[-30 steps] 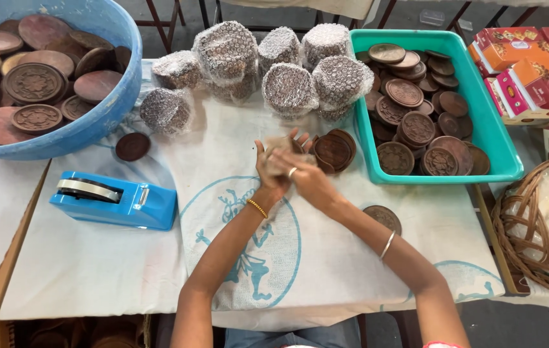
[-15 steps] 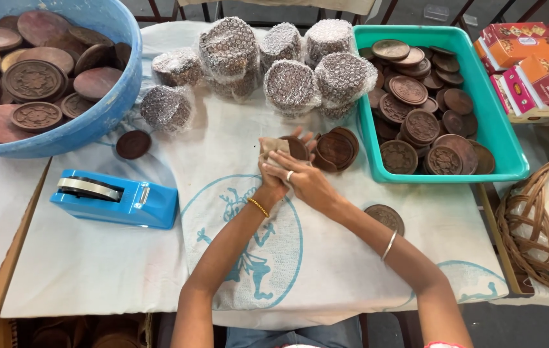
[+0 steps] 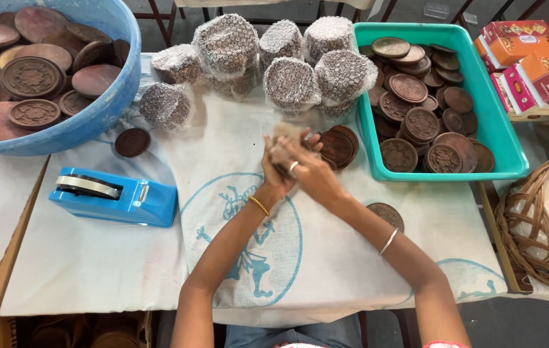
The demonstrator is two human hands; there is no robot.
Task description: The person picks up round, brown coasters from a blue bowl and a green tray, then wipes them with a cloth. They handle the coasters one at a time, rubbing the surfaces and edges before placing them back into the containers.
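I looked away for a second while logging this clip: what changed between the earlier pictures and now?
Little changed. Both hands, left hand and right hand, stay clasped around the small bubble-wrapped disc, turning it slightly and shifting a little up the cloth. The tape dispenser, wrapped bundles, green tray and blue tub stayed where they were.

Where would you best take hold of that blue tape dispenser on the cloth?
Probably around the blue tape dispenser's solid right end, coming down from above. It lies flat, with long sides open to fingers, and the tape roll fills its left end. Both hands are busy elsewhere.
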